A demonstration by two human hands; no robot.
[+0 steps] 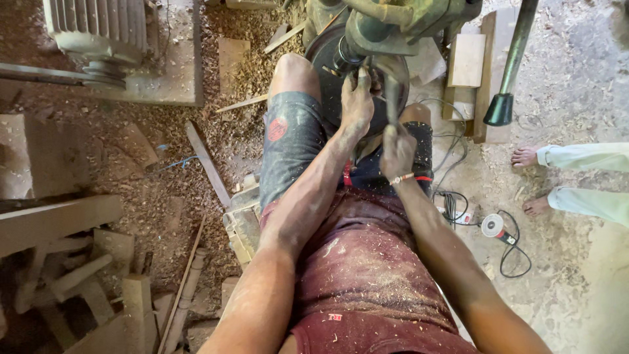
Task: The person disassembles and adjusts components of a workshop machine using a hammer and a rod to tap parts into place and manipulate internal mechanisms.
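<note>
Dark round metal disc under both hands

Dark round metal disc (pixel 327 98), mounted on green machine head (pixel 393 23), sits between the knees, largely hidden. Left hand (pixel 357 98) presses fingers against its hub. Right hand (pixel 396 149) grips grey metal hammer (pixel 392 92); hammer head blurred, indistinct.

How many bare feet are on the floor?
2: one foot at the right edge near the wooden boards, the other foot just below it near the cable. More may be hidden.

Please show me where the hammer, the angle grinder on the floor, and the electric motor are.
hammer (pixel 392 92), head view, on its metal head.
angle grinder (pixel 493 226), head view, on its round disc.
electric motor (pixel 98 29), head view, on its ribbed casing.
</note>
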